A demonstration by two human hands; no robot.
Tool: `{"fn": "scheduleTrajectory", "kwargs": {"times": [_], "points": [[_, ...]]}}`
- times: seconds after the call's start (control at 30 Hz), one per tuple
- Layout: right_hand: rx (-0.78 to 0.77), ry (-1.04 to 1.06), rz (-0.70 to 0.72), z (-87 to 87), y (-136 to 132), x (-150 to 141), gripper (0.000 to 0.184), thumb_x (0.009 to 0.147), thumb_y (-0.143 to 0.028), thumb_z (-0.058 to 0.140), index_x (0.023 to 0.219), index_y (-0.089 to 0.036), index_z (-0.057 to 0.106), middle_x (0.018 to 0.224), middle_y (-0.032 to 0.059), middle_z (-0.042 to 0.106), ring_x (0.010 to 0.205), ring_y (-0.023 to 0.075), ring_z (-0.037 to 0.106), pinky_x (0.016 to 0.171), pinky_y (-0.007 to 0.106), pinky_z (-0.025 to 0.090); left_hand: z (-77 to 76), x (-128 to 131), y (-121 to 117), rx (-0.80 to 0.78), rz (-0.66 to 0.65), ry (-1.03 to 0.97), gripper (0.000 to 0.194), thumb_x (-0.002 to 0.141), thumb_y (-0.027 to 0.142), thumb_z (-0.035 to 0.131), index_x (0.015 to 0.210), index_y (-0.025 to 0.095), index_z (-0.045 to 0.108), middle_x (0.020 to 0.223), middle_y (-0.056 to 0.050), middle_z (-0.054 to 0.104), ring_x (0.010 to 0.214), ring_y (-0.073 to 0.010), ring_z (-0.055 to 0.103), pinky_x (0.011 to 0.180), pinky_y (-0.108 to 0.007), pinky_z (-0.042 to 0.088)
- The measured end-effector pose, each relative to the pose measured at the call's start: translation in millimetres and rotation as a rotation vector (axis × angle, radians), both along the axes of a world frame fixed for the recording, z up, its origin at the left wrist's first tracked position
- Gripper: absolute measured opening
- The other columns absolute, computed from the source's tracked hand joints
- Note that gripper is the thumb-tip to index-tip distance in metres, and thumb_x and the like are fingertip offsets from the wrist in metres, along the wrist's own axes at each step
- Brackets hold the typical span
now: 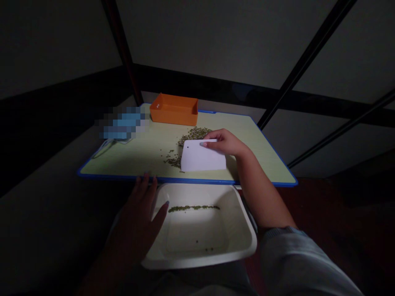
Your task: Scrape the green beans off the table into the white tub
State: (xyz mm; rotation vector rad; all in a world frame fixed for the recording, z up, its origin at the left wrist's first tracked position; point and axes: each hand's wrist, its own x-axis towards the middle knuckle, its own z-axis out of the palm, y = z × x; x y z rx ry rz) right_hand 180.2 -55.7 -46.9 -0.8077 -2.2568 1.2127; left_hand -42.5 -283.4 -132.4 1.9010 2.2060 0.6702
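Observation:
My right hand (226, 142) is closed on a white plastic scraper (202, 158), thumb on its near face. The scraper stands tilted on the tabletop among a scattered pile of small green-brown seeds (196, 133), partly hiding them. Below the table's front edge sits a white basin (197, 236); a line of seeds (196, 207) lies along its far inner side, with a few loose ones nearer me. At the basin's left side, my left hand (138, 213) is spread, fingertips at the table edge and thumb over the basin's rim. Whether its palm presses the basin is hidden in shadow.
An orange open box (174, 110) stands at the back of the pale, blue-edged table (247, 160). Behind the left edge is a blurred blue item (123, 125) with a white cord (101, 148). Dark-framed panels (200, 41) rise behind the table.

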Motion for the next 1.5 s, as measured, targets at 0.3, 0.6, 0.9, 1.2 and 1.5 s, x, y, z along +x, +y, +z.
{"fn": "scheduleTrajectory", "kwargs": {"times": [0.3,0.6,0.9,1.2,1.5], "points": [[-0.008,0.012,0.013,-0.3,-0.6,-2.3,0.04,0.073,-0.051,0.067,0.08,-0.012,0.063,0.066,-0.0006,0.057,0.057,0.0085,0.048,0.051,0.022,0.034,2.4,0.3,0.3,0.021,-0.004,-0.009,0.071,0.086,0.055,0.035,0.143,0.013,0.034,0.158,-0.014,0.022,0.147,-0.0315,0.015,0.117,-0.054,0.027],[0.087,-0.005,0.065,-5.3,1.6,-7.2,0.04,0.075,-0.053,0.066,0.076,-0.014,0.059,0.066,-0.002,0.052,0.06,0.0084,0.045,0.053,0.022,0.032,-2.2,-0.8,-0.5,0.028,-0.012,0.02,0.069,0.087,0.052,0.035,0.145,0.015,0.031,0.159,-0.012,0.021,0.147,-0.0307,0.014,0.117,-0.053,0.028],[0.073,0.012,0.175,-7.9,0.4,-11.9,0.038,0.076,-0.05,0.065,0.079,-0.012,0.061,0.07,-0.0008,0.054,0.063,0.0096,0.047,0.057,0.023,0.035,-1.0,-1.3,-0.1,0.014,-0.009,0.034,0.07,0.087,0.054,0.034,0.143,0.013,0.034,0.159,-0.013,0.022,0.147,-0.0306,0.014,0.118,-0.051,0.027],[-0.011,0.031,0.179,-0.4,-1.1,-4.5,0.036,0.074,-0.049,0.069,0.079,-0.014,0.061,0.068,-0.0016,0.056,0.061,0.0084,0.047,0.056,0.022,0.036,2.0,0.0,-0.3,0.0,-0.001,-0.019,0.074,0.085,0.058,0.034,0.144,0.013,0.033,0.159,-0.013,0.02,0.148,-0.0299,0.013,0.119,-0.051,0.024],[0.063,0.149,-0.129,11.1,6.4,11.9,0.045,0.067,-0.054,0.072,0.081,-0.012,0.066,0.073,0.0032,0.062,0.064,0.011,0.051,0.056,0.023,0.038,-1.8,-1.0,0.0,0.005,0.003,0.008,0.073,0.086,0.058,0.03,0.144,0.013,0.033,0.159,-0.012,0.02,0.148,-0.0292,0.012,0.12,-0.05,0.023]]}}
